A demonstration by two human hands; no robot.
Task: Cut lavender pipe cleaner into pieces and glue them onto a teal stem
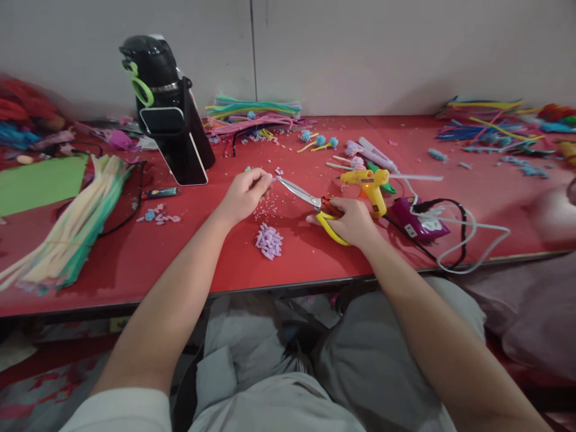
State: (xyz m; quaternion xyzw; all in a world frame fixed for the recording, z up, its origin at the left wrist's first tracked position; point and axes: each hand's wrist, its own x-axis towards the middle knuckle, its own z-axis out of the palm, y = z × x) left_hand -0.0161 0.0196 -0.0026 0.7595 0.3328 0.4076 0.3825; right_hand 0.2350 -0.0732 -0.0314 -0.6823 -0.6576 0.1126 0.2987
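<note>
our left hand [245,197] pinches a tiny lilac piece [274,179]; our right hand [353,221] grips the scissors [300,192], their tips just beside it. nearer us, lilac bits [269,241] lie heaped on the red table [310,264]. right of the scissors sit a yellow glue gun [371,189] and a purple socket [408,217]; farther left stands a black bottle [153,69].

Wall [360,60]: soft, muted grey light
Red tabletop [306,264]: brighter, with soft shadows
Scissors [302,192]: blades catching a pale gleam
Glue gun [372,191]: there's a tiny orange glow
Neighbour's arm [554,217]: smeary at the right edge
Right forearm [432,300]: stretching wide toward the corner
</note>
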